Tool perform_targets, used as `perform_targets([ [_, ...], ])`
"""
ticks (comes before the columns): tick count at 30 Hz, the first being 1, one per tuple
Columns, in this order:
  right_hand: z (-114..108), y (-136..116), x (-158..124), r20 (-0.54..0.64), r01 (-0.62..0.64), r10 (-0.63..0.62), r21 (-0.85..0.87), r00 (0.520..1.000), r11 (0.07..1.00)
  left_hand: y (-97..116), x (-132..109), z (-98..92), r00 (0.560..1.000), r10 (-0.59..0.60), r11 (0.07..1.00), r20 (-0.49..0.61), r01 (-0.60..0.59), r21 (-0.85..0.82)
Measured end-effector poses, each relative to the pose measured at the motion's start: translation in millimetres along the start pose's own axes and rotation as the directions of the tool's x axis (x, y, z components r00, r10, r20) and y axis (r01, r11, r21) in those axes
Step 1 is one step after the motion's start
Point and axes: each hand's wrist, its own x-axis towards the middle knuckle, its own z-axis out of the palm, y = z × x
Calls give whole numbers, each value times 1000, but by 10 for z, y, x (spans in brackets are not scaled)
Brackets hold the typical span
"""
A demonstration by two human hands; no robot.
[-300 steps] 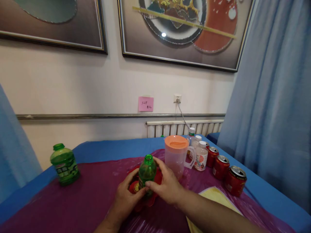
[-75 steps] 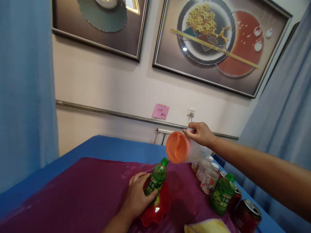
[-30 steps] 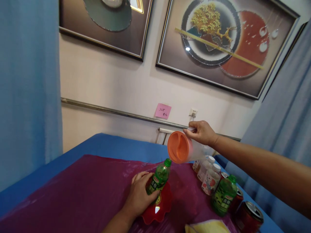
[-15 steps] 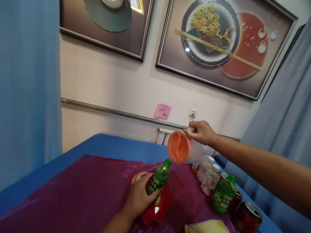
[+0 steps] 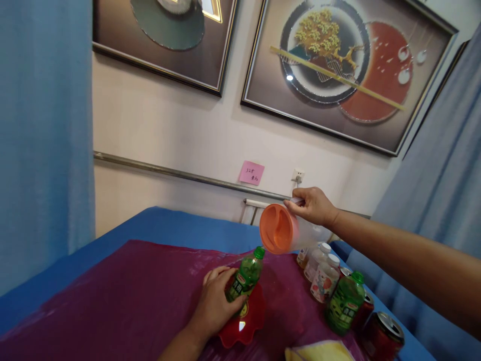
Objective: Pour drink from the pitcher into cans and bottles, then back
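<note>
My left hand [image 5: 216, 303] is wrapped around a small green bottle [image 5: 246, 275] that stands tilted in a red scalloped dish [image 5: 246, 326] on the purple cover. My right hand [image 5: 311, 205] grips the handle of a clear plastic jug with an orange lid [image 5: 280, 228]. The jug is tipped on its side, its lid just above and to the right of the bottle's open green neck.
A second green bottle [image 5: 343, 303] with its cap on, small white-capped bottles [image 5: 323, 273] and red cans [image 5: 383, 333] crowd the right side of the table. A yellow cloth [image 5: 319, 351] lies at the front. Blue curtains hang left and right; framed pictures are on the wall.
Ten seconds ago both hands held the bottle and the jug stood upright on the table. Since 2.5 s ago the jug has stayed tipped at the bottle's neck; little moves now.
</note>
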Motion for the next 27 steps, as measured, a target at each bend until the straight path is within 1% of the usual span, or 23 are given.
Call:
perform_targets([
  [5, 2, 15, -3, -9, 0, 0, -13, 1000, 1000, -11, -3, 6, 1000, 12, 1000, -20, -12, 0],
  [27, -18, -14, 9, 7, -5, 5, -9, 1000, 1000, 2, -6, -5, 1000, 6, 1000, 1, -6, 0],
])
